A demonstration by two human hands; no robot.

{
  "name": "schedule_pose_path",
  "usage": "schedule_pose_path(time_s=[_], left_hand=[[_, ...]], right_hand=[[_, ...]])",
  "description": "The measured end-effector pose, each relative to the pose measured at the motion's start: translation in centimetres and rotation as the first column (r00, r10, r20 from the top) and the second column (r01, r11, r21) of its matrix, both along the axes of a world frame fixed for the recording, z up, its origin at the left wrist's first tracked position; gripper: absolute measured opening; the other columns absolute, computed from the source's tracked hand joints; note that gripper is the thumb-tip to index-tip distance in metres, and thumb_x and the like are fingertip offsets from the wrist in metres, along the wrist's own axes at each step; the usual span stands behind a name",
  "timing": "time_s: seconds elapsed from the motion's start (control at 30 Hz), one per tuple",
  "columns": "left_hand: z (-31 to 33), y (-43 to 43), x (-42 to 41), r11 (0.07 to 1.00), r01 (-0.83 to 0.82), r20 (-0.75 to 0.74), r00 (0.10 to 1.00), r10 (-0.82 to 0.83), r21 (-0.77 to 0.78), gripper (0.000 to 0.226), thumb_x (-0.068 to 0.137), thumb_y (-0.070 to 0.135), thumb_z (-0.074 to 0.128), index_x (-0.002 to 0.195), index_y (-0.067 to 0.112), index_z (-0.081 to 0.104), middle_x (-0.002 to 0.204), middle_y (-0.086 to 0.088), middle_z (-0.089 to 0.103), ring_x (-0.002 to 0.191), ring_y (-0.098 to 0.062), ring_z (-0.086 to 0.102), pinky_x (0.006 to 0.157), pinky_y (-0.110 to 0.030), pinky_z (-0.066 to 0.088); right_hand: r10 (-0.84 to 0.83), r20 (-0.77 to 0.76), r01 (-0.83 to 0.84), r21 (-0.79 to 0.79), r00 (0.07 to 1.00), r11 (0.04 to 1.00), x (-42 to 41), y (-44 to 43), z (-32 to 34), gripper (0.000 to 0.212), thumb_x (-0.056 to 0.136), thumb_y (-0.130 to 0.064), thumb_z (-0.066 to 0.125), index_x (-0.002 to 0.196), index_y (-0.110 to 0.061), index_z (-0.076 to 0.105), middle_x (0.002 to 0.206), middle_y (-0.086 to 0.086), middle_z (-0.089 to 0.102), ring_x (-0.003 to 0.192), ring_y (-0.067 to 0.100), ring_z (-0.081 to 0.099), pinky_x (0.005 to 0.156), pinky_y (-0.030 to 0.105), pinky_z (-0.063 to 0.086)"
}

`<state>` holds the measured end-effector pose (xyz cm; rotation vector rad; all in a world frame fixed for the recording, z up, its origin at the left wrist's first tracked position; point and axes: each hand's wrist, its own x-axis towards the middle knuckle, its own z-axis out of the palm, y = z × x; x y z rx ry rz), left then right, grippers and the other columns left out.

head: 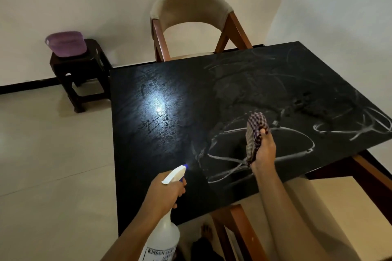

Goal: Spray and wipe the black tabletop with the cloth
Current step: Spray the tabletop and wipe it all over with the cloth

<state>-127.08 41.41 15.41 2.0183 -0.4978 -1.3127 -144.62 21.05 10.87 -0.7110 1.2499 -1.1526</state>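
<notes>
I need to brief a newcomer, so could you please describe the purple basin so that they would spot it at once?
Start at the black table and look past its far left corner to the dark stool by the wall. The basin sits on it, the only purple thing in view.

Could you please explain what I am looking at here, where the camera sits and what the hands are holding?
No machine here: the single picture comes from a camera worn on a person's head, looking down at their own bare hands. The left hand grips a white spray bottle, its nozzle aimed at the black tabletop. The right hand holds a bunched checked cloth above the top, which shows pale smear marks. A chair stands behind the table; a purple basin sits on a stool.
</notes>
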Motion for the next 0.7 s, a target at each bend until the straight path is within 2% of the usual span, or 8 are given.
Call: schedule_pose_path(time_s=[0.13,0.23,0.3,0.4,0.47,0.53,0.63,0.7], left_hand=[[-0.4,0.3,-0.6,0.999,-0.052,0.043,0.998,0.052,-0.007,0.014,0.082,0.000,0.058,0.088,0.010,0.065,0.081,-0.011,0.065,0.073,-0.020,0.061,0.061,-0.028,0.049],[-0.2,1.1,-0.2,0.991,-0.059,0.019,0.998,0.062,-0.122,0.019,0.083,-0.005,0.056,0.090,0.009,0.066,0.087,-0.012,0.067,0.081,-0.022,0.064,0.062,-0.029,0.051],[0.2,1.6,0.2,0.967,-0.094,0.013,0.995,0.100,-0.239,0.022,0.082,-0.006,0.054,0.088,0.010,0.068,0.085,-0.009,0.068,0.079,-0.019,0.064,0.062,-0.029,0.051],[0.6,1.8,1.1,0.921,-0.148,0.041,0.984,0.174,-0.361,0.026,0.067,0.009,0.051,0.080,0.021,0.070,0.086,-0.001,0.071,0.077,-0.014,0.064,0.060,-0.028,0.052],[0.6,1.7,1.9,0.895,-0.153,0.078,0.976,0.203,-0.419,0.031,0.063,0.010,0.048,0.081,0.023,0.071,0.090,0.001,0.071,0.077,-0.010,0.064,0.062,-0.029,0.052],[0.8,1.5,2.6,0.875,-0.152,0.123,0.965,0.232,-0.459,0.034,0.064,0.008,0.047,0.086,0.018,0.070,0.094,0.003,0.071,0.079,-0.007,0.064,0.066,-0.032,0.054],[0.9,1.1,3.3,0.847,-0.151,0.178,0.945,0.276,-0.510,0.034,0.067,0.006,0.047,0.091,0.017,0.069,0.097,0.006,0.071,0.087,-0.006,0.065,0.069,-0.028,0.057],[0.5,1.0,3.8,0.835,-0.137,0.222,0.929,0.295,-0.533,0.033,0.074,-0.003,0.051,0.093,0.017,0.069,0.097,0.009,0.071,0.090,-0.005,0.064,0.069,-0.023,0.057]], right_hand=[[0.084,-0.409,-0.142,-0.113,0.908,0.983,-0.2,1.3,-0.3,0.038,0.101,-0.031,0.043,0.137,-0.020,0.049,0.123,0.000,0.056,0.114,0.016,0.053,0.100,0.034,0.041],[0.138,-0.693,-0.414,-0.248,0.708,0.876,0.8,3.5,-1.3,0.033,0.101,-0.025,0.045,0.132,-0.020,0.053,0.119,-0.002,0.058,0.114,0.016,0.052,0.101,0.033,0.039],[0.169,-0.831,-0.672,-0.291,0.531,0.681,2.5,5.0,-3.5,0.037,0.096,-0.025,0.044,0.129,-0.017,0.058,0.128,0.002,0.060,0.122,0.019,0.050,0.108,0.040,0.035],[0.095,-0.989,-0.966,-0.085,0.111,0.245,5.2,7.5,-7.7,0.048,0.089,-0.035,0.038,0.132,-0.024,0.056,0.139,0.000,0.055,0.134,0.019,0.043,0.114,0.050,0.026],[-0.025,-1.000,-0.994,-0.006,0.003,0.105,6.1,6.8,-9.1,0.049,0.090,-0.041,0.040,0.135,-0.026,0.053,0.142,-0.001,0.051,0.135,0.018,0.042,0.112,0.051,0.027],[-0.050,-0.998,-0.985,0.040,-0.049,0.169,6.8,3.8,-8.8,0.056,0.089,-0.050,0.035,0.139,-0.029,0.048,0.148,-0.004,0.044,0.139,0.017,0.036,0.110,0.056,0.026],[0.045,-0.993,-0.877,0.117,-0.109,0.466,7.4,-1.3,-8.0,0.062,0.091,-0.055,0.027,0.148,-0.031,0.033,0.158,-0.004,0.024,0.147,0.018,0.016,0.115,0.058,0.011],[0.094,-0.989,-0.803,0.149,-0.116,0.577,8.1,-2.0,-7.7,0.060,0.095,-0.052,0.031,0.151,-0.030,0.025,0.161,-0.003,0.015,0.148,0.019,0.006,0.116,0.055,0.002]])
